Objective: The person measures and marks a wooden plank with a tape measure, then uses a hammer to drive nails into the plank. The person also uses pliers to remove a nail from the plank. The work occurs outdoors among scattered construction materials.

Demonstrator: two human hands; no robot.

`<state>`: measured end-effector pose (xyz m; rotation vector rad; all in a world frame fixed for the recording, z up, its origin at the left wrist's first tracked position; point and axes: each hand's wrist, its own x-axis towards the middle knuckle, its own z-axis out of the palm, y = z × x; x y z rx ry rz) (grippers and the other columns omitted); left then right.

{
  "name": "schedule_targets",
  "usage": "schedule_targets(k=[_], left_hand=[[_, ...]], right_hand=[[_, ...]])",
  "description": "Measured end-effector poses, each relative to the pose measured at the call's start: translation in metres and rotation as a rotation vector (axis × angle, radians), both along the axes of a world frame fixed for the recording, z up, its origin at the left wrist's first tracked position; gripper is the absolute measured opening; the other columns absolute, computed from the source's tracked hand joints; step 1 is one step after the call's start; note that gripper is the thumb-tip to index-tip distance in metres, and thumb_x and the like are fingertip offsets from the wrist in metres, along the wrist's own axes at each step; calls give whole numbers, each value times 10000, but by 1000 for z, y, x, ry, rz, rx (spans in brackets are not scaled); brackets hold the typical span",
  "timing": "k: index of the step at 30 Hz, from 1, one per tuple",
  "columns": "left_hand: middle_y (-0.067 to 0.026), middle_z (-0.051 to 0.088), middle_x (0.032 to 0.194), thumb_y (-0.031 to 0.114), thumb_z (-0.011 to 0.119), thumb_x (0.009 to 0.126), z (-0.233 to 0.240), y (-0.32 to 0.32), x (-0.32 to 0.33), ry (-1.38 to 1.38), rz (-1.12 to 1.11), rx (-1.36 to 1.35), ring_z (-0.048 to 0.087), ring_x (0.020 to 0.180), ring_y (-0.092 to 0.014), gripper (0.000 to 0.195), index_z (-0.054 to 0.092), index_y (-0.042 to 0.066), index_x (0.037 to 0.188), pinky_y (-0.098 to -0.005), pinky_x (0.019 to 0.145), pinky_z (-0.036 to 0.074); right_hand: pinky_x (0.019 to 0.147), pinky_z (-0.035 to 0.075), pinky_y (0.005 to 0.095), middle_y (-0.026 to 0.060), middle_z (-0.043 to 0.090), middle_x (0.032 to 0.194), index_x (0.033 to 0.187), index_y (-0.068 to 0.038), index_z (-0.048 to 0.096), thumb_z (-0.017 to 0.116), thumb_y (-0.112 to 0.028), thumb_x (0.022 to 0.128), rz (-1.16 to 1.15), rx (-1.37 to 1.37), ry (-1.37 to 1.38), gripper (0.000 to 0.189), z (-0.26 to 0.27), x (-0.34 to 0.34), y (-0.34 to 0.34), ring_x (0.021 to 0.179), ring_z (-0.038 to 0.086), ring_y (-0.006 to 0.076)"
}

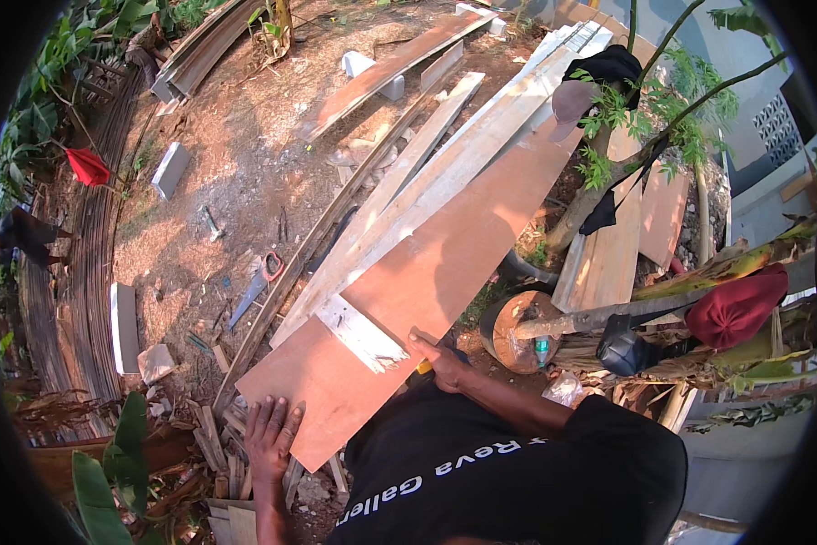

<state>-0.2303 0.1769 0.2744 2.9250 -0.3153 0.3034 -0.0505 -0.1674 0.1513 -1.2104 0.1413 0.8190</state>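
Observation:
A long reddish-brown plywood panel [449, 252] lies slantwise before me, its near end at my body. A bright white strip [361, 334] with a ragged end crosses it; whether it is paint or a separate piece, I cannot tell. My left hand [269, 429] holds the panel's near end, its fingers spread over the top face and its thumb hidden. At the long edge nearest me, my right hand [446, 364] grips with the thumb on top. Something yellow [424, 366] shows beside that hand, mostly hidden. Pale planks [388, 225] lie along the panel's far side.
On the soil lie a handsaw [248, 298] with a red handle, a hammer [212, 223] and white blocks [123, 327]. A tree trunk [582, 197] with caps and a bag rises at right. A plastic bottle [541, 351] stands near a cut log [511, 330]. Another person [30, 235] is at far left.

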Motion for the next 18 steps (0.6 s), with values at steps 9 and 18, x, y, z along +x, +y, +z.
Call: schedule_targets(k=[9,18], left_hand=[[-134,627,1390,156,479,973,30,115,-83,37,297,254,562,1334,-341,370,682,108,1279,-528,1132,419],[-98,721,753,514,738,845,163,131,-118,-634,470,356,672,673,-330,416,740,99,814,-471,615,531]], right_hand=[[818,584,395,76,684,1051,1189,-58,661,451,-704,964,234,22,252,716,-10,-7,-25,923,682,172],[1002,466,582,152,567,1356,1492,-64,436,369,-898,848,-517,-17,179,1056,-10,113,-86,1234,565,315]])
